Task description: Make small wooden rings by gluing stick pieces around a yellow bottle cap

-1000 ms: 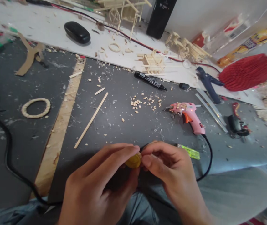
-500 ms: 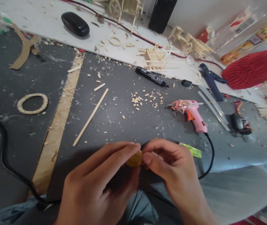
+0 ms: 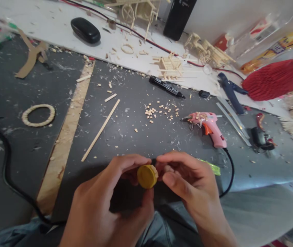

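My left hand (image 3: 110, 195) holds a small round yellow cap (image 3: 146, 176) between thumb and fingers, its hollow side facing up toward me. Small pale wood pieces (image 3: 154, 171) sit along the cap's right edge. Close against that edge is my right hand (image 3: 190, 185), thumb and index finger curled near each other; whether something is between them is hidden. Ahead of the hands lie many short cut wood bits (image 3: 151, 112). A pink glue gun (image 3: 208, 125) rests on its side to the right, and a thin wood stick (image 3: 100, 130) lies to the left.
A wooden ring (image 3: 38, 115) and a black cable (image 3: 6, 154) are at the left. A black marker (image 3: 167, 87) lies ahead, below small stick models (image 3: 170, 65) on a white board. Glue sticks (image 3: 234, 120) and a green-yellow cutter (image 3: 213, 167) are at the right.
My left fingers have shifted back, so more of the yellow cap and the wood pieces on its edge show. My right thumb has moved slightly away from the cap.
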A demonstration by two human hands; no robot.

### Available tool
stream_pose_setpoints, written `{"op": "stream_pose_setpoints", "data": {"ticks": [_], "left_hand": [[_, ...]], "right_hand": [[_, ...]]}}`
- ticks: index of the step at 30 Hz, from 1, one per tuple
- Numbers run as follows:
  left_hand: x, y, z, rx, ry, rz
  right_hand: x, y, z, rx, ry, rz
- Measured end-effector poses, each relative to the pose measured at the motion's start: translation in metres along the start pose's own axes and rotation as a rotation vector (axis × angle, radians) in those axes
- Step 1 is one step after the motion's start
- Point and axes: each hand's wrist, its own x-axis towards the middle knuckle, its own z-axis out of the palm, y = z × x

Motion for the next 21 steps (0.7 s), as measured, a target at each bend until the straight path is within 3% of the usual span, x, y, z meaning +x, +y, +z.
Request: {"op": "stream_pose_setpoints", "data": {"ticks": [8, 21], "left_hand": [[0.002, -0.001, 0.000, -0.078, -0.057, 0.023], [0.023, 0.012, 0.003, 0.050, 0.057, 0.171]], "right_hand": [[0.005, 0.001, -0.002, -0.002, -0.123, -0.089], [0.003, 0.002, 0.000, -0.038, -0.017, -0.201]]}}
